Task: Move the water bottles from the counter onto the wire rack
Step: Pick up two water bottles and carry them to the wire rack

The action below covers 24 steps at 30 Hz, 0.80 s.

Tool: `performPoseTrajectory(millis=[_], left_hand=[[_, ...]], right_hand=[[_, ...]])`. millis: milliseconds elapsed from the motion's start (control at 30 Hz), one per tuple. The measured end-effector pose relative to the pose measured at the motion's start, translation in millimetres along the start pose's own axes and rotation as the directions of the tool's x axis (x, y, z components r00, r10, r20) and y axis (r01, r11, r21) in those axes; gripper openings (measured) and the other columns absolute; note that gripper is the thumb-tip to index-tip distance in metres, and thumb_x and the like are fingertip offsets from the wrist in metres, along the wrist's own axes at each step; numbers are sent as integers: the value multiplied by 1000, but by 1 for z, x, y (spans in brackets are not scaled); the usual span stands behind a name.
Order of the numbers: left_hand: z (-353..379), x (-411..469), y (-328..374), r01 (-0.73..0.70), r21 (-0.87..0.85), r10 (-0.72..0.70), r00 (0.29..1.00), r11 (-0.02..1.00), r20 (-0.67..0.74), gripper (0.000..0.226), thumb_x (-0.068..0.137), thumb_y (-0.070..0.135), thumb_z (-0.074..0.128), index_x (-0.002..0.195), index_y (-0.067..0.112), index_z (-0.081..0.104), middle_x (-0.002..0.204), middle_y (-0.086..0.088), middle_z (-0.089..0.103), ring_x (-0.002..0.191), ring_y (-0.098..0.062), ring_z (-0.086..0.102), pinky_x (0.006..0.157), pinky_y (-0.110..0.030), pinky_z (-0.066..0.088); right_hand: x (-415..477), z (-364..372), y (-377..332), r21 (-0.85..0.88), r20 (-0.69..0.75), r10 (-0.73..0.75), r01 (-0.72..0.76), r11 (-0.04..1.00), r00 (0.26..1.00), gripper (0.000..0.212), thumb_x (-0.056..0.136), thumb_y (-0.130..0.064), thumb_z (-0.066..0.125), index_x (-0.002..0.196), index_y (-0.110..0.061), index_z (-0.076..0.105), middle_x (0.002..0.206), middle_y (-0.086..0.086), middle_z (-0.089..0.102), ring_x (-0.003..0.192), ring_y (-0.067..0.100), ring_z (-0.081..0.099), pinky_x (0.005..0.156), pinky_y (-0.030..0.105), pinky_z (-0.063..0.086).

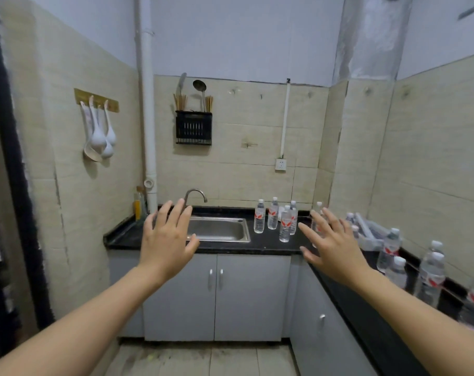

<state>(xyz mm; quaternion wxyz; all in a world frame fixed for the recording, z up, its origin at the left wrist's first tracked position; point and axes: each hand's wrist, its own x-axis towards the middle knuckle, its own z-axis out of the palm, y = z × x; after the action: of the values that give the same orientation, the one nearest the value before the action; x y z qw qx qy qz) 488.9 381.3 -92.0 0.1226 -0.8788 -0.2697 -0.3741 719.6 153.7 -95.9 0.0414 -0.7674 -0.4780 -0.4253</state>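
Note:
Several clear water bottles with red-and-white labels (285, 223) stand on the black counter (271, 246) to the right of the sink. More bottles (431, 275) line the right-hand counter run. My left hand (167, 240) is raised in the air in front of the sink, fingers spread, holding nothing. My right hand (332, 246) is also spread open and empty, hanging in front of one bottle and partly hiding it. No wire rack is visible in this view.
A steel sink (219, 229) with a curved tap (195, 195) sits in the counter. Grey cabinet doors (215, 294) stand below. A black utensil holder (193, 128) and white ladles (99, 137) hang on the tiled wall. A clear tray (371, 234) lies at the right corner.

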Motion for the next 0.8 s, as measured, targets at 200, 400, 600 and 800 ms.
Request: performPoseTrajectory(millis=[200, 400, 600, 800], left_hand=[[84, 10, -38, 19, 76, -28, 992, 997, 121, 58, 70, 35, 35, 110, 4, 62, 117, -16, 65, 114, -25, 38, 82, -52, 50], [162, 54, -86, 74, 82, -88, 981, 994, 175, 59, 70, 36, 34, 110, 3, 63, 117, -17, 65, 114, -27, 40, 81, -53, 50], [242, 143, -121, 85, 3, -83, 972, 996, 220, 56, 72, 34, 38, 110, 1, 62, 118, -19, 64, 108, -37, 61, 80, -53, 50], [337, 192, -96, 316, -358, -213, 930, 878, 298, 50, 86, 24, 54, 132, 8, 45, 146, -9, 39, 136, -29, 31, 106, -50, 28]], right_hand=[[33, 107, -29, 19, 166, -122, 121, 993, 979, 61, 51, -46, 82, 106, -21, 68, 115, 17, 66, 107, 38, 61, 77, 54, 52], [91, 192, -44, 10, 256, -133, 135, 991, 957, 61, 54, -48, 80, 108, -22, 67, 116, 16, 65, 108, 38, 61, 80, 53, 52], [160, 255, -29, -38, 318, -112, 130, 991, 942, 64, 58, -47, 77, 113, -22, 57, 118, 17, 64, 108, 37, 61, 81, 53, 51], [147, 316, -12, -37, 391, 71, -61, 997, 918, 59, 54, -49, 76, 108, -28, 64, 115, 12, 66, 106, 33, 63, 75, 46, 56]])
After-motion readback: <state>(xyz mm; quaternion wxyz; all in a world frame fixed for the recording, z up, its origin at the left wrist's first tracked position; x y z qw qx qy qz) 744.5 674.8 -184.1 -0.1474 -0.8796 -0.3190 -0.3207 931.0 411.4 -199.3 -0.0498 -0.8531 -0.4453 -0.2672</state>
